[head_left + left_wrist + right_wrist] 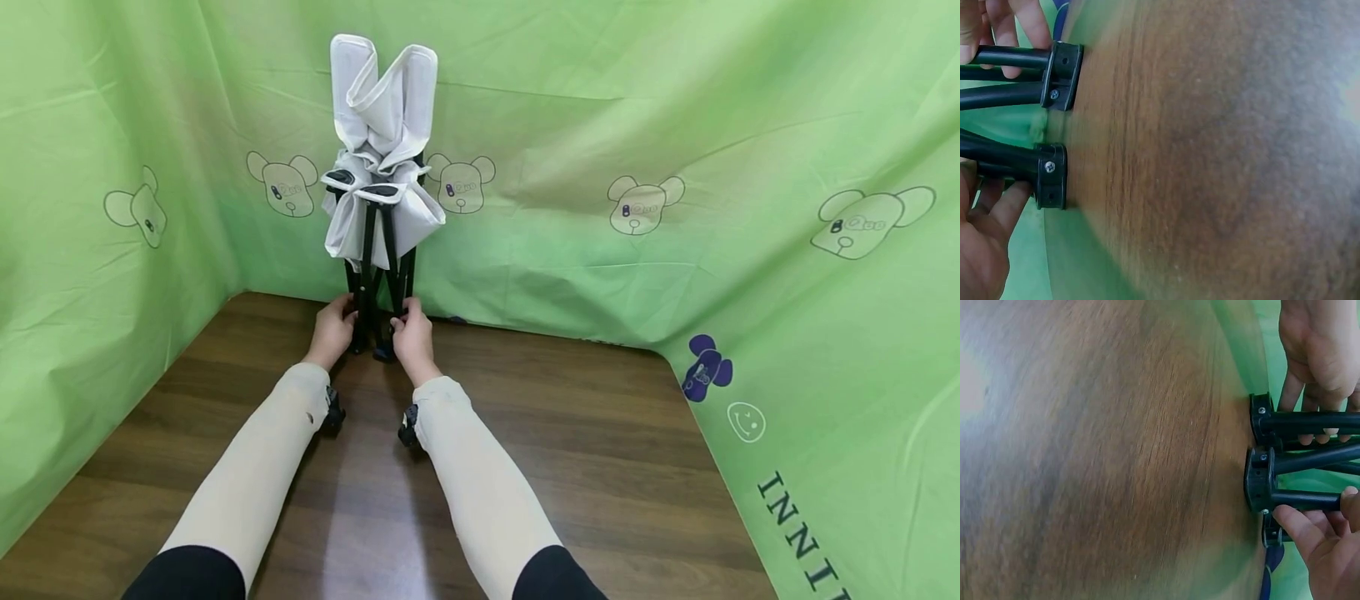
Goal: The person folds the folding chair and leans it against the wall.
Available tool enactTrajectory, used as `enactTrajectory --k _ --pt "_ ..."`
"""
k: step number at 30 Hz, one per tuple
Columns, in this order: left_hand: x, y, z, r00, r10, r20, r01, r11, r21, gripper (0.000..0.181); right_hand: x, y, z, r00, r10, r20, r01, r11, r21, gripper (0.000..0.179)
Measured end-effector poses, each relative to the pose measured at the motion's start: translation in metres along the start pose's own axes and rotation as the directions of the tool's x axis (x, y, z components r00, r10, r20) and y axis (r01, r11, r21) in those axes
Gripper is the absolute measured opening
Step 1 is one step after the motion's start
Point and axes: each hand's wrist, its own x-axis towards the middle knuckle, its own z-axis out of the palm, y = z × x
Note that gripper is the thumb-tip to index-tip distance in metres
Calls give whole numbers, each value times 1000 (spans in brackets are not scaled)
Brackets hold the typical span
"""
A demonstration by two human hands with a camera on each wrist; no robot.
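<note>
A folded camp chair (386, 125) stands upright near the back wall, its white fabric bunched above a bundle of black legs. My left hand (333, 329) grips a leg low on the left side, the fingers reaching behind the tube in the right wrist view. On the other side my right hand (415, 337) holds a right-hand leg (1307, 500) between thumb and fingers. Black plastic feet (1050, 178) with screws cap the legs, close to the tabletop. Part of each hand's fingers is hidden by the tubes.
Wood-grain tabletop (585, 450) spreads in front and to the right. Green cloth (555, 125) printed with bear faces hangs at the back and both sides, close behind the chair. A dark wrist camera (332, 412) sits inside the left cuff.
</note>
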Motion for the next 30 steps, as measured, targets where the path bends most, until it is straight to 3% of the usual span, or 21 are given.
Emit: enactTrajectory --k 9,18,24,28,30 --pt "4 3 7 1000 -14 -21 14 1000 -6 36 1 -3 -2 999 48 -12 -48 998 44 36" --pt "7 5 4 998 -39 -51 40 999 24 36 -2 -9 -1 995 102 -13 -100 989 104 39" --pt "9 -2 -3 997 -35 -66 36 999 16 37 -2 -20 -1 994 108 -28 -102 979 178 36" --pt "5 -10 -12 999 -12 -52 11 1000 -7 37 -5 -26 -2 995 102 6 -101 974 202 38" --pt "2 -13 -16 999 -27 -46 26 999 -24 38 -7 -27 -2 995 97 25 -100 974 202 40"
